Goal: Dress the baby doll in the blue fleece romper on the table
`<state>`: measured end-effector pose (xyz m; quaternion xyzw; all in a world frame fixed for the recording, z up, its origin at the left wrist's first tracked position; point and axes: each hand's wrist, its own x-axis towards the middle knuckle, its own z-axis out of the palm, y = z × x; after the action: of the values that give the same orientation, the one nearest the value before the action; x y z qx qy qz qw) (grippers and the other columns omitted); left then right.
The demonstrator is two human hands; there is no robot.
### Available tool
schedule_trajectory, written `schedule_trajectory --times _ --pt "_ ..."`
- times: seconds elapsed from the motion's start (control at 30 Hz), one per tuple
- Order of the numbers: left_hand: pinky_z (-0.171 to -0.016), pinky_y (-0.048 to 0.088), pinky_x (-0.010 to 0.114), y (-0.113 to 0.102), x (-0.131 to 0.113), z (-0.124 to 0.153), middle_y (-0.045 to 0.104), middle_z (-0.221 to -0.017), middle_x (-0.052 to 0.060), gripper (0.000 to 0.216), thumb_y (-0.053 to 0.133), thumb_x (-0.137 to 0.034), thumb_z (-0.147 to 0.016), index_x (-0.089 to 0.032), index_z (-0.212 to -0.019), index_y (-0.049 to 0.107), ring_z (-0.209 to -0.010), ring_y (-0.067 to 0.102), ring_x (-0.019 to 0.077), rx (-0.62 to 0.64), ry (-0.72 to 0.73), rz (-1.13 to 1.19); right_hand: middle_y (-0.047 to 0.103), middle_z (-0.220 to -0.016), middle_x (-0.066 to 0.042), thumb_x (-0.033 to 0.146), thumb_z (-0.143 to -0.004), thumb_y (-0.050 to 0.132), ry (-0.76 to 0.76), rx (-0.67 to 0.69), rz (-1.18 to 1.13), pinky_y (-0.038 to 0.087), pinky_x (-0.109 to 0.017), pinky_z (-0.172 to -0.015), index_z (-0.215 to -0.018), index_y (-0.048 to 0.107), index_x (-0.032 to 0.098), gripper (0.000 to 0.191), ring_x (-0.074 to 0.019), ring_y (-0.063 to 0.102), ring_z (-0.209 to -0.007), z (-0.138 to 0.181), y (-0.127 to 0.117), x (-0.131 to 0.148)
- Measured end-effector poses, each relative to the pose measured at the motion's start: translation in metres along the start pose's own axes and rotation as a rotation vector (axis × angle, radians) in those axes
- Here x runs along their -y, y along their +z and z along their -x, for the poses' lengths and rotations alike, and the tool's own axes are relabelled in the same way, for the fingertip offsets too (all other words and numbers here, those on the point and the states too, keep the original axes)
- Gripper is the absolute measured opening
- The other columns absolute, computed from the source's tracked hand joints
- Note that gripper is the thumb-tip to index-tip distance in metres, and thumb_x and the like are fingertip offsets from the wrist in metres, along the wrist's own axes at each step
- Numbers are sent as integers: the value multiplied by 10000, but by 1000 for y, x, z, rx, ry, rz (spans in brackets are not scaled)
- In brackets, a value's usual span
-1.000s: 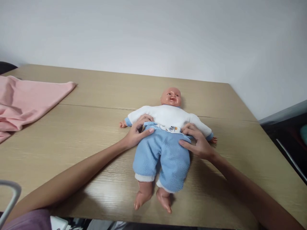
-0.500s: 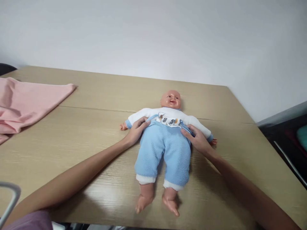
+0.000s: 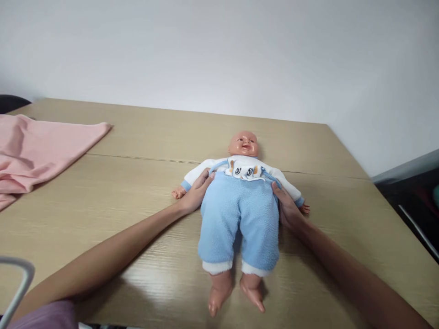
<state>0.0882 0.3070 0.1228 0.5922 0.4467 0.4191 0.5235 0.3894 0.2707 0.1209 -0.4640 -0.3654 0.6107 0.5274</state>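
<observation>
A baby doll (image 3: 240,210) lies on its back on the table, head away from me and bare feet toward me. It wears a white top with blue cuffs and fuzzy light-blue overalls with an animal face on the bib (image 3: 244,171). My left hand (image 3: 198,191) is closed round the doll's side at the waist, thumb on the blue cloth. On the opposite side, my right hand (image 3: 287,206) grips the waist, its thumb near the blue strap. The fingers of both hands are partly hidden beside and under the doll.
A crumpled pink cloth (image 3: 51,148) lies at the left of the wooden table (image 3: 137,183). A white wall (image 3: 219,55) stands behind. At the lower left is a curved grey-white bar (image 3: 27,278), and dark things stand beyond the right edge.
The doll's legs and lower body have shifted slightly right and toward me. My right hand has moved lower along the doll's side, and the bib lies a little straighter.
</observation>
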Motion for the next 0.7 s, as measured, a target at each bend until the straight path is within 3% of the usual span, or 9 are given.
schedule_trajectory --times 0.13,0.23,0.33,0.47,0.57,0.7 --pt "-1013 509 346 4 -9 -1 624 -1109 22 442 571 -647 -1077 -229 -1220 602 -1013 577 208 50 38 -23 844 -1129 -26 746 -834 870 -61 43 110 611 -481 -1064 -1158 767 331 537 -330 757 -1175 -11 -11 -3" --pt "-986 495 353 0 -11 1 585 -1037 12 394 515 -606 -1097 -220 -1114 590 -968 551 208 68 77 -170 811 -1009 -26 698 -887 833 -97 160 290 600 -453 -999 -1055 782 298 436 -313 743 -1030 -15 -24 4" --pt "-997 489 390 -7 -7 5 608 -1053 31 317 455 -510 -1092 -216 -1100 573 -996 568 235 80 151 -343 790 -1045 -38 584 -951 762 -152 247 486 558 -446 -1033 -1023 782 274 319 -323 703 -1073 -7 -32 18" --pt "-1066 498 497 -17 1 11 664 -1146 108 366 497 -498 -999 -186 -1161 596 -1096 610 322 111 198 -520 771 -1075 -48 449 -935 711 -254 151 653 514 -442 -1084 -1025 764 258 217 -329 655 -1119 14 -27 21" --pt "-1189 474 545 -19 5 13 692 -1303 149 497 543 -522 -952 -171 -1297 612 -1262 613 374 135 152 -453 767 -1078 -38 470 -952 683 -189 33 585 500 -458 -1124 -995 747 272 213 -322 657 -1127 27 -18 7" --pt "-1284 438 525 -12 5 16 721 -1382 116 542 540 -522 -974 -202 -1401 636 -1442 562 377 50 12 -257 816 -1161 -35 580 -927 762 -27 -45 195 491 -477 -1199 -1071 767 299 316 -333 688 -1267 33 -4 -11"
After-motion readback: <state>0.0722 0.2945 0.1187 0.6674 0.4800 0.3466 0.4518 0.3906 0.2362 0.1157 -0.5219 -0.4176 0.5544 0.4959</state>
